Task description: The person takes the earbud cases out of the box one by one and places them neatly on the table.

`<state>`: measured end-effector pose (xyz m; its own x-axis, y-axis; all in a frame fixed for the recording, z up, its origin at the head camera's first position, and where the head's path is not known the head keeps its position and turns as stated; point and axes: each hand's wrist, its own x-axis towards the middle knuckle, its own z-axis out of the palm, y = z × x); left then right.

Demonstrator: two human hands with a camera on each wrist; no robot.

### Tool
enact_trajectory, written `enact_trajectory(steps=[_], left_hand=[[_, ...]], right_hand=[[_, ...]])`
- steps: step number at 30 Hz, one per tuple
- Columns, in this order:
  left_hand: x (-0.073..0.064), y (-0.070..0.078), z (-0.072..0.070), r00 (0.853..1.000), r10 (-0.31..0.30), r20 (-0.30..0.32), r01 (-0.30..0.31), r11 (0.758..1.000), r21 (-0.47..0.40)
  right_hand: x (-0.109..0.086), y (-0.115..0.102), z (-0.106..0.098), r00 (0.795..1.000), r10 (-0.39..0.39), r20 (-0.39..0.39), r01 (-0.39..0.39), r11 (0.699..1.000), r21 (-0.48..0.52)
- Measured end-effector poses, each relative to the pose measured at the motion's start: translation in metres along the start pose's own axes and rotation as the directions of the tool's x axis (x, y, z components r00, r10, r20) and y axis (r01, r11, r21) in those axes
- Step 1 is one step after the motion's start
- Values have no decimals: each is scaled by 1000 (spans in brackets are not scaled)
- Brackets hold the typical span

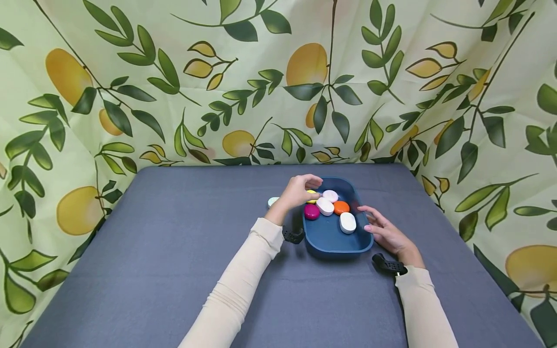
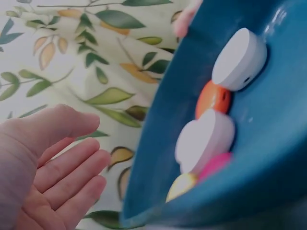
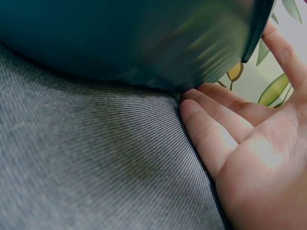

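A blue plastic bin [image 1: 335,249] holds several smooth, rounded oval pieces: a white piece [image 1: 347,223], an orange piece [image 1: 341,208], a magenta piece [image 1: 311,211], a pale lilac piece [image 1: 330,195], another white piece [image 1: 325,206] and a yellow piece [image 1: 311,196]. In the left wrist view, some have a small dark slot in the side. Over the bin's far left edge is my left hand [image 1: 299,191], with loosely bent fingers and nothing in its palm. My right hand [image 1: 387,233] touches the bin's right side, fingers extended along the wall and base.
A pale green piece [image 1: 272,201] lies on the table left of the bin, partly hidden by my left hand. Dark grey cloth [image 1: 196,232] covers the table. A leaf-and-fruit patterned curtain [image 1: 261,96] hangs behind it and along the sides.
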<state>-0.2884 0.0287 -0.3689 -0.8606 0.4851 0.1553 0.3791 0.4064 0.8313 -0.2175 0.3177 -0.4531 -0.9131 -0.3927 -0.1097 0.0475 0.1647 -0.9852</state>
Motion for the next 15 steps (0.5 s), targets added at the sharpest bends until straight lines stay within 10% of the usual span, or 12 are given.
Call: enact_trajectory(steps=[15], left_hand=[[19, 3, 45, 979, -204, 7, 201, 971, 127]], right_hand=[[0, -3, 0, 1000, 17, -2, -17, 1000, -7]])
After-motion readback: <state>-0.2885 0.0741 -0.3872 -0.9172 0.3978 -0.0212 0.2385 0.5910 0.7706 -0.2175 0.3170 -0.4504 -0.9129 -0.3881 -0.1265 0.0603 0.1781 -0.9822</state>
